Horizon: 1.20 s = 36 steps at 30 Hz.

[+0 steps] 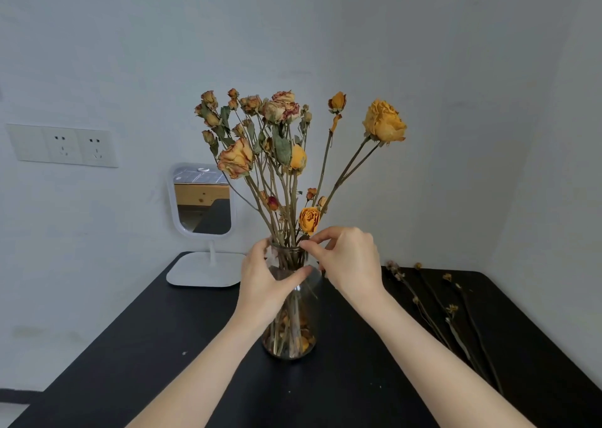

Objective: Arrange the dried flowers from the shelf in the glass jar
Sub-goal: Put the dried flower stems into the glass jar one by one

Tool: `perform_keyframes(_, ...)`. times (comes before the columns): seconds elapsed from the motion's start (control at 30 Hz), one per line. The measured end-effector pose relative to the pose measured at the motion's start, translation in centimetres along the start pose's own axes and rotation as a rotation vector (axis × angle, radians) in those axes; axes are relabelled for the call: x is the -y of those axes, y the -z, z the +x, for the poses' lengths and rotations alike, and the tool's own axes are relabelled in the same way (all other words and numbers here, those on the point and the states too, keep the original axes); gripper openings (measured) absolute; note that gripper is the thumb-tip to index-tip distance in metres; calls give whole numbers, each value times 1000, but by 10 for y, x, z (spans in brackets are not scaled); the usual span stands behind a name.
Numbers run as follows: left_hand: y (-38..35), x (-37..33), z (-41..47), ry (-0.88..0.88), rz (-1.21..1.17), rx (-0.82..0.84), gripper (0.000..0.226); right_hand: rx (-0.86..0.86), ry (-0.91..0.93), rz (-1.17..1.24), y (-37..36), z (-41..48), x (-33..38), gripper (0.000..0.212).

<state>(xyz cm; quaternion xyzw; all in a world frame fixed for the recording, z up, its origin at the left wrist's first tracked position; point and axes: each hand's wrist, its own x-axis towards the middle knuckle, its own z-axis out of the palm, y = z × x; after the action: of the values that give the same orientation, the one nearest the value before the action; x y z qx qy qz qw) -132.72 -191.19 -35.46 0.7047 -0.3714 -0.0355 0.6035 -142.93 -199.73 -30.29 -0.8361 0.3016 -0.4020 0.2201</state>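
Observation:
A clear glass jar (pixel 294 336) stands upright in the middle of the black shelf (pixel 136 356). Several dried roses (pixel 280 134) rise from it on long stems, and loose petals lie in its bottom. My left hand (pixel 264 284) wraps around the jar's neck from the left. My right hand (pixel 348 258) is at the rim on the right, its thumb and forefinger pinched on the stem just below a short yellow rose (pixel 308 219). A large yellow rose (pixel 384 121) leans out to the upper right.
Several thin dried stems (pixel 436 307) with small buds lie flat on the shelf to the right of the jar. A white stand mirror (pixel 203 199) sits at the back left. A double wall socket (pixel 63 146) is on the left wall. Walls close in behind and right.

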Motion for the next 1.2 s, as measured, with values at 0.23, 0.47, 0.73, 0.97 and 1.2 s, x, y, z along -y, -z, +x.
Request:
perform_keyframes(0.23,-14,5,-68,-107,18,-257,36,71,-133,-3,20,-12,-38,15)
perform_keyframes(0.47,-75,3,-99,-152,70,246,22,60,-380,-33,65,-25,-123,15)
perform_keyframes(0.73,-172,-13,-75,66,231,503,10,68,-660,-64,120,-47,-212,12)
perform_keyframes(0.97,-227,-18,-65,260,401,520,20,233,-666,-171,120,-55,-235,8)
perform_keyframes(1.2,-251,-16,-65,315,455,562,19,373,-592,-183,109,-55,-231,8)
